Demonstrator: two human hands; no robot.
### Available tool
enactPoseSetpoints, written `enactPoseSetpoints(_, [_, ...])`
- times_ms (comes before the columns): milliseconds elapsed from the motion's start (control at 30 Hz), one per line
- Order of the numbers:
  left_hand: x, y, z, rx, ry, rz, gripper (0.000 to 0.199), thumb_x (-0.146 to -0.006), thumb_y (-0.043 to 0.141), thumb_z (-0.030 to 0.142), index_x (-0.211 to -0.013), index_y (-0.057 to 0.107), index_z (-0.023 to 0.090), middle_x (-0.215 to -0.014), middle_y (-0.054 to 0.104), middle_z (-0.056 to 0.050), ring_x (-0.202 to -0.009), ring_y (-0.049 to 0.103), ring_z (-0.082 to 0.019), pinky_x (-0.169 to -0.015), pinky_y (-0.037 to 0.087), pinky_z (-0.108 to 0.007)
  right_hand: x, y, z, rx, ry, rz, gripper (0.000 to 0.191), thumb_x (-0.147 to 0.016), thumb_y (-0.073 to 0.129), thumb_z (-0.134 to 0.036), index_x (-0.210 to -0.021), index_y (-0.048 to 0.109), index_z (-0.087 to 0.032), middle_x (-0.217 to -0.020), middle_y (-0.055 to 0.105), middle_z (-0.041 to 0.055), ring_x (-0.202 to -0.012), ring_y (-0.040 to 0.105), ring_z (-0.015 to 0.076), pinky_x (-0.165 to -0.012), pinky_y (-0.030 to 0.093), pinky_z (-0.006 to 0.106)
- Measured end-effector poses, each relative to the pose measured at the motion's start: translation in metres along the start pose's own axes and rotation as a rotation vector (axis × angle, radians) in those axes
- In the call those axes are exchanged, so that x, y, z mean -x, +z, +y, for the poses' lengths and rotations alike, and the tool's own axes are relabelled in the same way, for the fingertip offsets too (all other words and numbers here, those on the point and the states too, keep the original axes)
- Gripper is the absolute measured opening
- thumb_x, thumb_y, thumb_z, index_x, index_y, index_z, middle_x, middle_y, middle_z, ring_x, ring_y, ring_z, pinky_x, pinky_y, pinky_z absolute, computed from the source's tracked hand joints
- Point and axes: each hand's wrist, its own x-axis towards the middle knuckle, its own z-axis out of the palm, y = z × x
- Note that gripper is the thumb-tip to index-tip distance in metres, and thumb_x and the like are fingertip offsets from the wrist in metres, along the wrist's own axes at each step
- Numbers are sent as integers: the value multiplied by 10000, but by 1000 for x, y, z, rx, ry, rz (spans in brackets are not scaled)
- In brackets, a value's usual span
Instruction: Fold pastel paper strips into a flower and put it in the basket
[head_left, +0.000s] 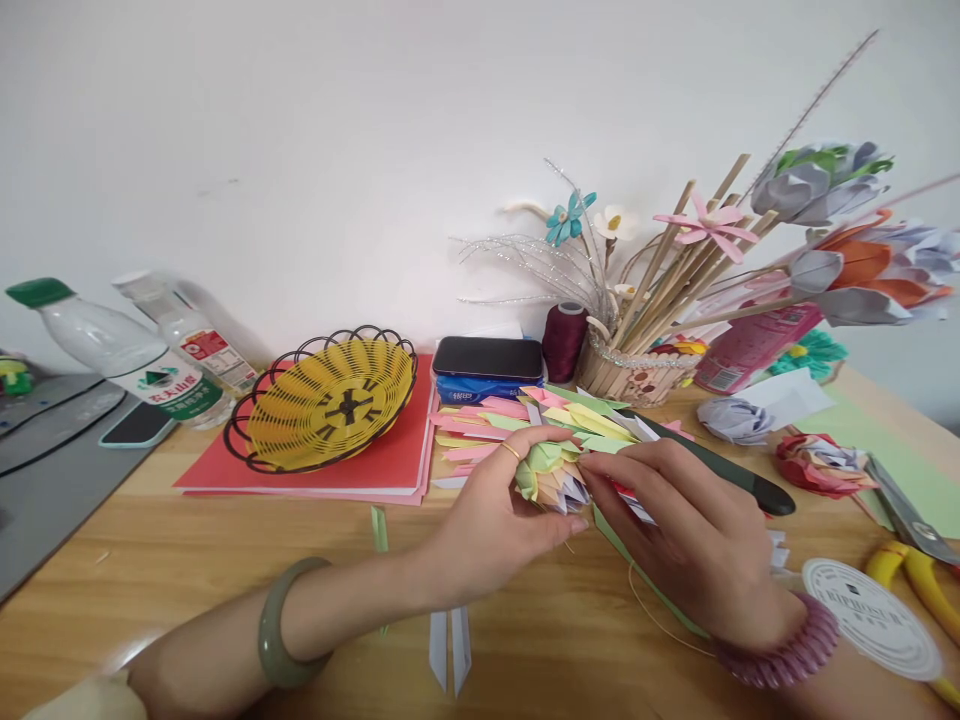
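In my left hand (pixel 499 495) is a folded paper flower (pixel 555 475) with pale green, yellow, peach and lilac petals, gripped between thumb and fingers. My right hand (pixel 690 510) is closed in a pinch at the flower's right edge; whatever sits between its fingertips is hidden. A thin tan thread (pixel 637 590) curves over the table below the right hand. Behind the hands lies a pile of folded paper strips (pixel 480 425) in pink, yellow, green and white. Two white folded strips (pixel 450 650) and a green one (pixel 379 530) lie nearer to me.
A yellow woven basket (pixel 289 420) rests on red paper (pixel 202 465) at left, near two bottles (pixel 112 345). A phone (pixel 487 357), a maroon thread spool (pixel 564 342) and a flower holder (pixel 637 370) stand behind. Scissors (pixel 904 510) and yellow-handled pliers (pixel 926 590) lie right.
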Motion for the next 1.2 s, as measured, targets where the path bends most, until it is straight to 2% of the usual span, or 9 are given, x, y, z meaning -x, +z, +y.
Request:
enactPoseSetpoints(133, [-1,0,0,-52,1,13,494,-671,632,149,-1118,434,218,-1047,541,-35,-855,521,-109,-761,437,-227,0,-1,2,19,-57,-29,213,-775,558,-119,-982,558,-172,-744,604,40,-644,562,141,-559,455,262])
enactPoseSetpoints(433, [1,-1,-1,-248,18,47,499,-687,625,203,-1145,434,253,-1069,538,-30,-900,527,-135,-814,433,-273,-6,-1,-1,-22,28,-51,127,-794,549,-124,-911,554,-170,-760,592,43,-663,555,129,-576,455,246])
enactPoseSetpoints(700, [0,0,0,-195,0,12,511,-671,626,162,-1139,435,240,-1056,531,-30,-883,524,-126,-790,435,-249,-1,1,1,97,-5,-107,75,-826,482,-145,-873,527,-183,-738,567,32,-622,527,134,-529,400,250])
enactPoseSetpoints(833, [1,0,0,-94,-19,3,511,-667,633,154,-1131,435,234,-988,533,-16,-801,510,-96,-736,435,-217,-5,2,-1,-23,69,-57,77,-816,505,-120,-856,505,-187,-742,545,28,-624,525,124,-532,417,238])
enactPoseSetpoints(967, [1,0,0,-12,14,16,493,-673,638,160,-1118,441,233,-995,540,-17,-842,507,-99,-760,427,-209,-8,-2,-3,-125,107,-23,99,-801,515,-109,-866,509,-183,-755,530,36,-651,523,134,-536,428,246])
enactPoseSetpoints(1200, [1,0,-1,-89,35,44,488,-682,632,182,-1130,447,241,-992,543,-21,-845,513,-115,-763,425,-230,-7,-2,-5,-263,189,-71,165,-776,554,-93,-910,526,-187,-791,539,38,-706,518,142,-601,433,274])
